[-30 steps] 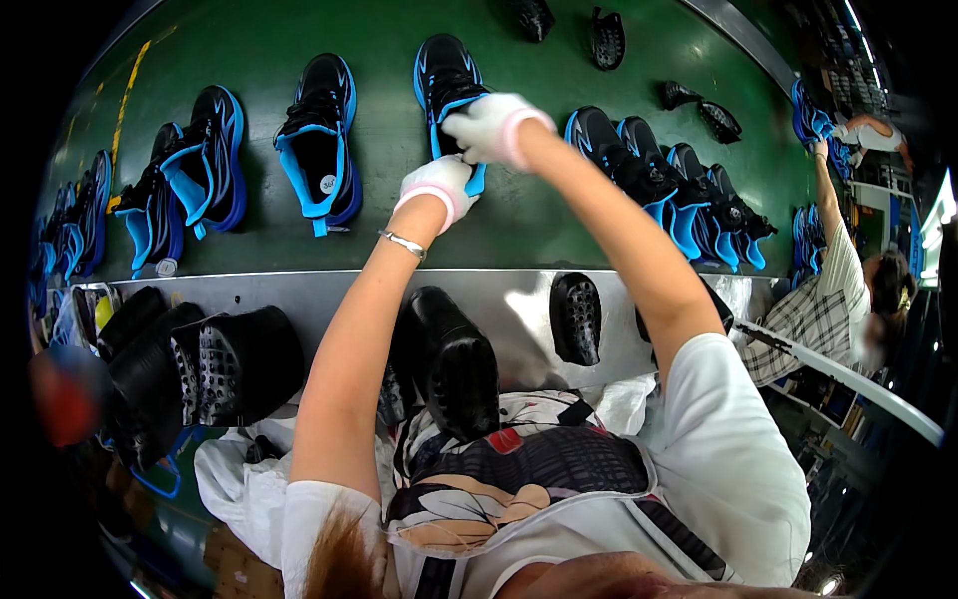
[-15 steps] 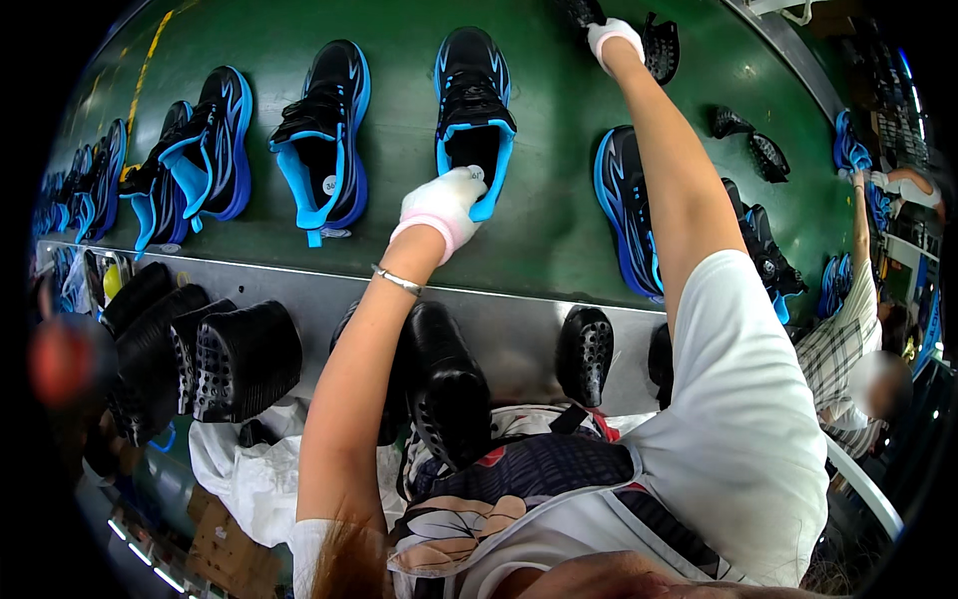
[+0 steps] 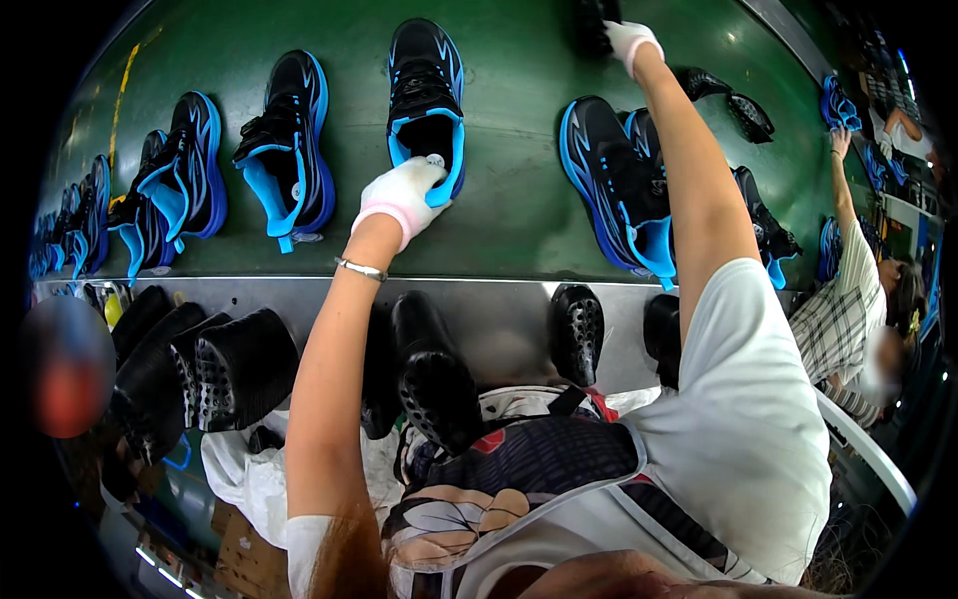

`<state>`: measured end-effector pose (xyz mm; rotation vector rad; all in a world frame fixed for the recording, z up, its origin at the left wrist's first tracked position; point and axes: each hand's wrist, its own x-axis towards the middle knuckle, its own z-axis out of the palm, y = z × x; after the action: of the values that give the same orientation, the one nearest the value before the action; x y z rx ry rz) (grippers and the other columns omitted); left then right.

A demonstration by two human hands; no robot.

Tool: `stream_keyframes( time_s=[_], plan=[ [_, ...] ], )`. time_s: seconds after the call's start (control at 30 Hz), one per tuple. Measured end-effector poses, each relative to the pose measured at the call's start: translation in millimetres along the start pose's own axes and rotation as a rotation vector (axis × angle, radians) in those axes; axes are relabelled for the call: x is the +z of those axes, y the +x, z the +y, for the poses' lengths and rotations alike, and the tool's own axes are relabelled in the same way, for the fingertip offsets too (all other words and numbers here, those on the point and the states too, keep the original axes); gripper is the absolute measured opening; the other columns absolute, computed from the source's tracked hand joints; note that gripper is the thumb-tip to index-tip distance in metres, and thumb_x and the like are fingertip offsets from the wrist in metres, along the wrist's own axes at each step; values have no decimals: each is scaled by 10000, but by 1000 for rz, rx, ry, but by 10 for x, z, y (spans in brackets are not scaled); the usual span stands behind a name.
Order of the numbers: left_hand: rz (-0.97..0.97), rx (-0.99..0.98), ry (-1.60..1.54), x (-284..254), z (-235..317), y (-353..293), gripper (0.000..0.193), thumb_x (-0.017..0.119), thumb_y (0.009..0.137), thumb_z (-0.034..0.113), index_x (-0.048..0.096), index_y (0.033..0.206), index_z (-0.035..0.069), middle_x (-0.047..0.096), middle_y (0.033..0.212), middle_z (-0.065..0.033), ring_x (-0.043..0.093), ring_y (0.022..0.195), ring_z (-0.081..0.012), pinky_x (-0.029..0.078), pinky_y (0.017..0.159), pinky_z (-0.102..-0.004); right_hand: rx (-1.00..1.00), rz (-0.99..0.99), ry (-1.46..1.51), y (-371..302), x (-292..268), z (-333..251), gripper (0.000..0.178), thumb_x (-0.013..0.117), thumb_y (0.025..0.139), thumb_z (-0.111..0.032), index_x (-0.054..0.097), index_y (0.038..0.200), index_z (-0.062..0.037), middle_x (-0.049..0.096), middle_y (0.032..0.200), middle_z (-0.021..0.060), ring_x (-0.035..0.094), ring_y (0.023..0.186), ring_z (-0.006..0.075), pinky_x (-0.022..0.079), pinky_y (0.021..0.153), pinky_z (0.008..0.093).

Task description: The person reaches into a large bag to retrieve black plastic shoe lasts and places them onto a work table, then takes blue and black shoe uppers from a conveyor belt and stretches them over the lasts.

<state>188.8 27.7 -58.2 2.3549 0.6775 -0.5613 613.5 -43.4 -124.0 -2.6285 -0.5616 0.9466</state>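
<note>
My left hand (image 3: 402, 197), in a white glove, is closed on the heel collar of a black and blue sneaker (image 3: 425, 75). That shoe lies on the green work surface (image 3: 509, 150), toe pointing away from me. At the far edge of the view my gloved right hand (image 3: 631, 43) grips a dark shoe insert (image 3: 596, 25), blurred and partly cut off by the frame. Two black perforated shoe inserts (image 3: 750, 118) lie to the right of that hand. Under my right forearm more sneakers (image 3: 611, 180) stand close together, partly hidden by the arm.
A row of sneakers (image 3: 289, 140) runs to the left. Along the near metal ledge (image 3: 509, 319) stand several black perforated blocks (image 3: 244, 369), some close against my left forearm. A co-worker (image 3: 848, 299) reaches toward shoes at the far right.
The sneakers on the green surface now appear further left, and my left hand has shifted with the held one. My right hand is slightly further right and lower in view.
</note>
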Motion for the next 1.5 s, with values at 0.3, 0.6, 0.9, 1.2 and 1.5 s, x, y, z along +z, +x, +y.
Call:
stream_keyframes(
  time_s=[0.3,0.6,0.9,1.2,1.5],
  plan=[
    [187,116,-201,-211,25,-442,403,571,867,198,571,1260,109,588,1200,-170,535,1160,-369,423,1024,-378,-632,-237,-14,-3261,-323,-1271,390,589,905,-348,637,885,39,568,688,66,470,633,152,440,626,312],
    [-599,110,-1807,-527,718,-2060,751,324,985,590,487,1344,-49,599,1271,-185,617,1122,-218,465,1014,-359,-814,-374,131,-4990,-217,-566,271,610,820,-137,639,1007,57,640,946,143,611,834,226,483,788,316],
    [-410,485,-2278,356,883,-2837,492,431,978,319,420,1403,71,533,1312,-141,567,1146,-247,501,938,-412,-1080,-32,65,-5619,-385,-221,194,624,763,-68,665,913,48,610,1189,169,591,1045,307,468,898,373],
    [-265,339,-1848,261,1401,-2847,526,462,944,90,302,1432,-24,566,1246,-178,620,1057,-268,515,884,-359,-743,92,204,-5819,-162,187,217,601,828,-133,658,930,49,651,971,186,640,845,321,508,738,362],
    [-196,272,-1877,405,1609,-2856,481,452,862,-13,479,1341,24,600,1178,-79,614,987,-126,530,805,-264,-650,-104,362,-5894,-176,175,185,593,819,-161,652,844,12,615,766,150,622,694,306,489,627,370]
  ],
)
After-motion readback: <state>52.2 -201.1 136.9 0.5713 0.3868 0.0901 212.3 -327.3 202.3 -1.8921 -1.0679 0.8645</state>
